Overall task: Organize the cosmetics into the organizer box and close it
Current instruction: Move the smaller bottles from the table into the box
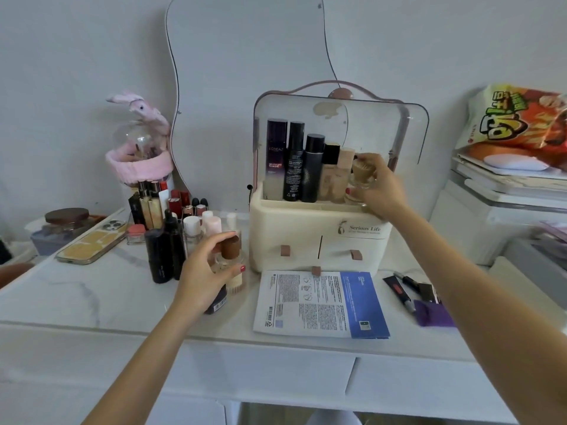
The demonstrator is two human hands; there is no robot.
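The cream organizer box (310,240) stands at the table's middle with its clear lid (383,118) raised. Several tall bottles (296,162) stand in its top compartment. My right hand (379,187) grips a clear glass bottle with a tan wooden cap (362,174) at the compartment's right end, just above the rim. My left hand (208,273) grips a clear bottle with a brown cap (230,248) on the table left of the box. More cosmetics (171,222) cluster behind that hand: black bottles, white-capped bottles and lipsticks.
A sheet-mask packet (319,303) lies in front of the box. Tubes and a purple pouch (420,294) lie at the right. A phone (92,242) and a jar (66,219) sit at the left. A mirror (245,56) leans behind; a snack bag (518,121) tops stacked items.
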